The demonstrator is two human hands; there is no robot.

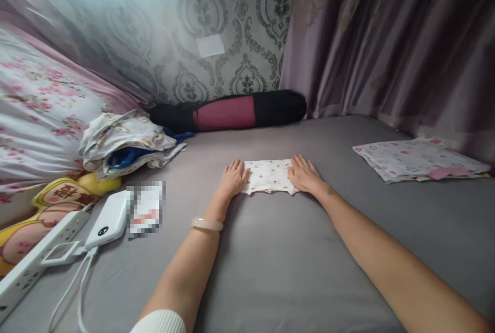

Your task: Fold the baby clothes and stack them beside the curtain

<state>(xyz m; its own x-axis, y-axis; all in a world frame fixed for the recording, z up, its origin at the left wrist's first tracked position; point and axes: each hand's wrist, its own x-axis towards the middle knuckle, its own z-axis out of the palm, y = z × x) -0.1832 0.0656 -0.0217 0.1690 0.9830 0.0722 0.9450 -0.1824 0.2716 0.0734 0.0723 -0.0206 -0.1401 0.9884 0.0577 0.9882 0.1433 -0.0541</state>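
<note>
Both hands lay palm down and flat, fingers straight and close together, the left hand (234, 177) on the left side of a small white printed cloth (268, 176) and the right hand (304, 173) on its right, pressing rather than gripping. The cloth was spread midway across the grey surface (247, 271), short of its far edge. Along that edge lay a black and pink roll (224, 112), before a damask-patterned wall (209, 3); a purple curtain (340, 49) hung at the far right corner. Folded printed fabric (410, 155) rested toward the right edge, a heap of clothes (124, 139) near the far left corner. By the left edge were a power strip (27, 271), a white power bank (110, 219), a pixelated packet (146, 209) with an unreadable label, and a yellow plush (73, 196) bearing characters too unclear to read
</note>
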